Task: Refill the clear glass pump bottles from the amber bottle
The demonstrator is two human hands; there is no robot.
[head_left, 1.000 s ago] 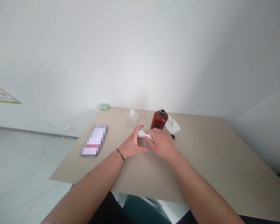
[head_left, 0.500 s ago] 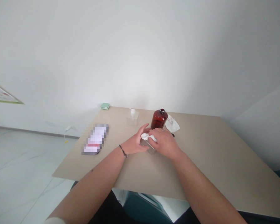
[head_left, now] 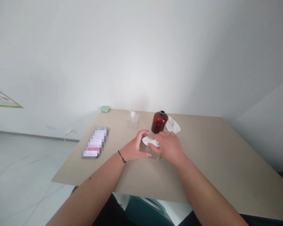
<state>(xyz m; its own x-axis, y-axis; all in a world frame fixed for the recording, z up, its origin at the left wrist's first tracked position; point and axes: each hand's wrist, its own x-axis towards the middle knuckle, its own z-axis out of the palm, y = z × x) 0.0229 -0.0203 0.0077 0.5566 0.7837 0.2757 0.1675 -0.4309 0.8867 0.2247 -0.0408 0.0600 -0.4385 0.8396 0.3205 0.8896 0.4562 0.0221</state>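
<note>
My left hand [head_left: 136,147] is wrapped round the side of a clear square bottle [head_left: 145,150] on the table, thumb in front and fingers behind. A crumpled white tissue [head_left: 151,142] is pinched in my right hand [head_left: 168,146] and pressed on the top of that bottle. The bottle's neck and most of its right side are hidden by the tissue and hand. Just behind my hands stands a brown bottle [head_left: 159,123] with its mouth uncapped. Another clear square bottle [head_left: 132,120] with a white pump top stands farther back to the left.
A used white tissue [head_left: 173,125] lies right of the brown bottle. At left on the table [head_left: 209,163] lies a phone [head_left: 95,142] with a blurred screen. A small green case [head_left: 105,109] sits at the back left corner. The white wall [head_left: 141,56] rises behind.
My right hand has shifted slightly with the tissue over the bottle top. My left hand has closed more round the bottle. The whole view has tilted a little; the other objects stay put.
</note>
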